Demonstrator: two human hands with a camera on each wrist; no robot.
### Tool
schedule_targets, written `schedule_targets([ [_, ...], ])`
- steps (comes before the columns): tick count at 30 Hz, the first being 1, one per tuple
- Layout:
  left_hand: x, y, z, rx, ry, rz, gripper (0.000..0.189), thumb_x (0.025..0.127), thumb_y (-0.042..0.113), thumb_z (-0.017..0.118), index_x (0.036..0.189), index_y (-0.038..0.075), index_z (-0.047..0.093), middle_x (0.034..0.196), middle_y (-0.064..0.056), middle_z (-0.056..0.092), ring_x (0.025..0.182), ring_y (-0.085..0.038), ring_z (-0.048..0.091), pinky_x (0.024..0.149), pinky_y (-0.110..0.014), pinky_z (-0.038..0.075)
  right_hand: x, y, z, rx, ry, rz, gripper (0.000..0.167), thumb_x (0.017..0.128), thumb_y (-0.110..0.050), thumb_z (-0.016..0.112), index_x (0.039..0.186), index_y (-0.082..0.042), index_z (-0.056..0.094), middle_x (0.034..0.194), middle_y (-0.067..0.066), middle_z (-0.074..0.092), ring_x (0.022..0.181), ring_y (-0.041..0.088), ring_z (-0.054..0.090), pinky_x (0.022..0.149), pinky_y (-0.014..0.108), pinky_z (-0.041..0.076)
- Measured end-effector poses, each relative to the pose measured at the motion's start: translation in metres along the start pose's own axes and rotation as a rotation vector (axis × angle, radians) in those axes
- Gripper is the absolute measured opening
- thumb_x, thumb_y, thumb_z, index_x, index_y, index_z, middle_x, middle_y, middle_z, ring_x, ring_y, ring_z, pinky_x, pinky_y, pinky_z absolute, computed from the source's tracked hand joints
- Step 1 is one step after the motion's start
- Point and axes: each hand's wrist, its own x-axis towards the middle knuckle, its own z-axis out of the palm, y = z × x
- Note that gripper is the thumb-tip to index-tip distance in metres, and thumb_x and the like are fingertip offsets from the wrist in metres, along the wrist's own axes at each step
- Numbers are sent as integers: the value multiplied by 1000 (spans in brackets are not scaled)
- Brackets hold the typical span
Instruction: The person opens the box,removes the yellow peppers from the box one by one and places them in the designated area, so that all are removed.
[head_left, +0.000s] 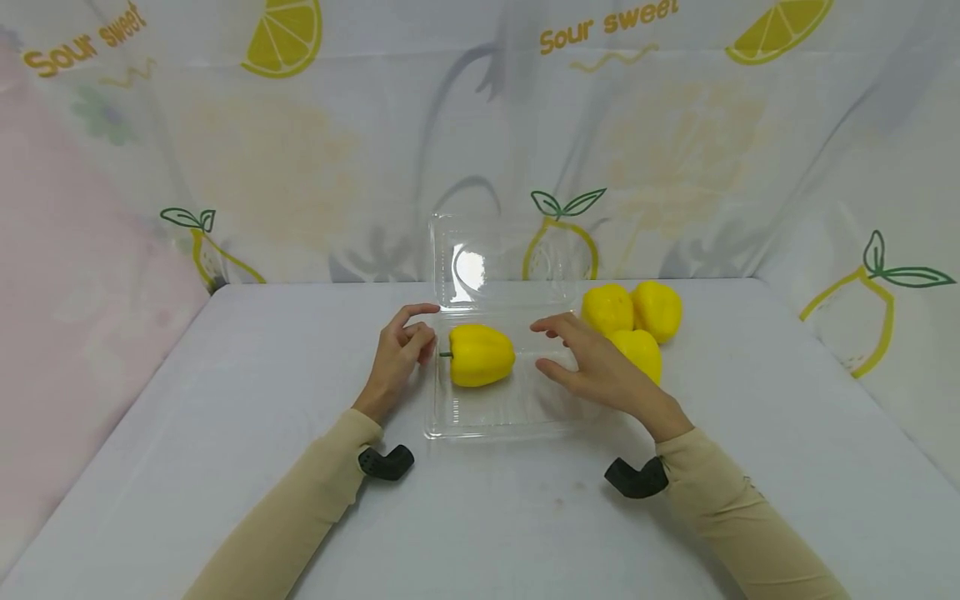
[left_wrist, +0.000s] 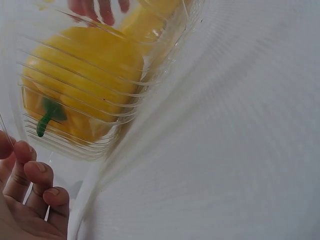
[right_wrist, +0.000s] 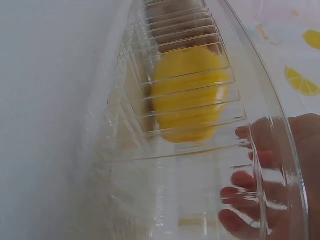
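Observation:
A clear plastic clamshell container [head_left: 480,434] lies on the table with its lid [head_left: 495,287] raised at the back. Inside its left half, a yellow bell pepper [head_left: 480,356] rests on its side, green stem toward the left. My left hand [head_left: 396,358] is at the container's left edge, fingers loosely bent, with fingertips [left_wrist: 37,172] by the rim in the left wrist view. Over the right side of the container is my right hand [head_left: 600,367], fingers spread and holding nothing. Through the plastic, the right wrist view shows the pepper [right_wrist: 190,95] and these fingers [right_wrist: 242,200].
Three more yellow bell peppers, one of them at the back right [head_left: 657,311], sit together right of the container; my right hand partly hides the nearest. A white cloth covers the table [head_left: 262,375]. Behind it hangs a lemon-printed curtain [head_left: 375,167].

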Motion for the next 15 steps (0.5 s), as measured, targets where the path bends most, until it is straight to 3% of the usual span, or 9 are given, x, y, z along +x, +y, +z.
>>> schedule_targets([
  [8,0,0,0,-15,2,-9,32,94,-1,41,125,-6,48,71,-33,43,57,-23,41,55,-26,40,1,0,3,-8,-35,-17,47,90,-23,63,132,-11,46,132,2,50,117,20,50,99,39,44],
  [15,0,0,-1,-4,-6,1,32,95,-1,40,125,-7,48,73,-35,43,57,-24,41,55,-29,41,2,-1,5,5,-50,-25,49,90,-25,64,133,-10,44,134,5,49,119,26,51,100,40,44],
])
